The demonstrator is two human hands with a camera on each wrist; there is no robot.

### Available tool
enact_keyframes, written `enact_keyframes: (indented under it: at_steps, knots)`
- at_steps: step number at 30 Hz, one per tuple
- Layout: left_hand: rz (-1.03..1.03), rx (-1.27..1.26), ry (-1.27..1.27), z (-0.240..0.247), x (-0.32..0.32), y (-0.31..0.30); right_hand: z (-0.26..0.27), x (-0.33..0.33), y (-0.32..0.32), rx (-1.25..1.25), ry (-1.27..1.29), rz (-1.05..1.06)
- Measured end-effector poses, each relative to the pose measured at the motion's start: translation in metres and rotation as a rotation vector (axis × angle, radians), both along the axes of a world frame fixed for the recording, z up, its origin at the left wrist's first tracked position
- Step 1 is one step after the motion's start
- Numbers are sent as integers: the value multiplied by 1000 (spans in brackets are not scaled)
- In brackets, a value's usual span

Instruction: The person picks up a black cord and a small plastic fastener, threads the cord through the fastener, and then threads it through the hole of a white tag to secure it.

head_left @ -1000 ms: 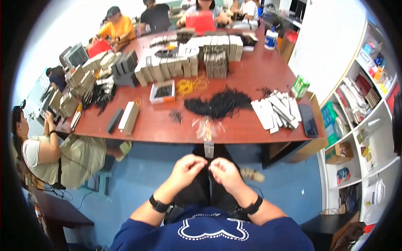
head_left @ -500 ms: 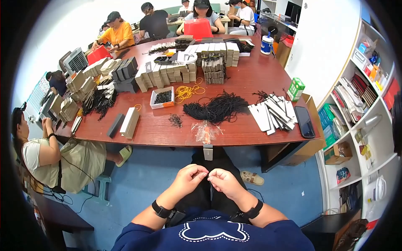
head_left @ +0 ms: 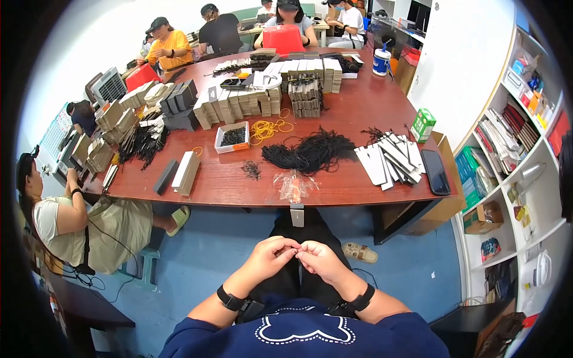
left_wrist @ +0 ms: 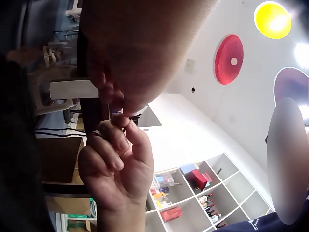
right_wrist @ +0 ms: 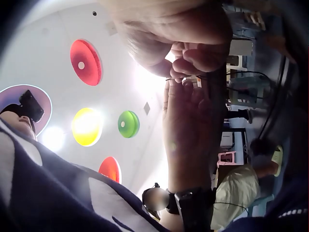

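Observation:
Over the lap, my left hand and right hand meet at the fingertips. Between them runs a thin black cord, pinched by thumb and fingers on both sides. In the left wrist view, a short dark cord end sticks out past the right thumb, while two strands trail away to the other side. Fingers hide the middle of the cord. On the table ahead lies a bundle of similar black cords, with a small pile of tiny dark bits to its left.
Clear tape lies at the table's front edge, above a small grey block. White strips and a phone are at right. A box of black pieces, yellow bands and stacked cards stand farther back. A person sits at left.
My hands have come closer, so the fingertips now meet where a small gap showed before. The head view has shifted slightly. The things on the table stay in place.

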State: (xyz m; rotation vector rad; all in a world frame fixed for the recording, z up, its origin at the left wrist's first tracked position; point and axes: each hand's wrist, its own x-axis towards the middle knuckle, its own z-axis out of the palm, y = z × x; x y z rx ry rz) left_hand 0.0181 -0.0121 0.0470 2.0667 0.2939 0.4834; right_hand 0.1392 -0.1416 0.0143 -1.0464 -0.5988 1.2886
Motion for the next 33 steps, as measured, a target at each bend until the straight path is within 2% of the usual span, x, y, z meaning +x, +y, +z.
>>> enact_keyframes:
  at_steps: [7, 26, 28, 33]
  knots:
    - [10, 62, -11, 3, 1, 0, 0, 3, 3, -6, 12, 19]
    - [-23, 38, -9, 2, 2, 0, 6, 11, -1, -111, -51, 77]
    - [-79, 122, -71, -2, 2, 2, 2, 12, -1, -117, -8, 117]
    - [-98, 116, -36, 2, -3, 0, -1, 12, -3, -118, 35, 153]
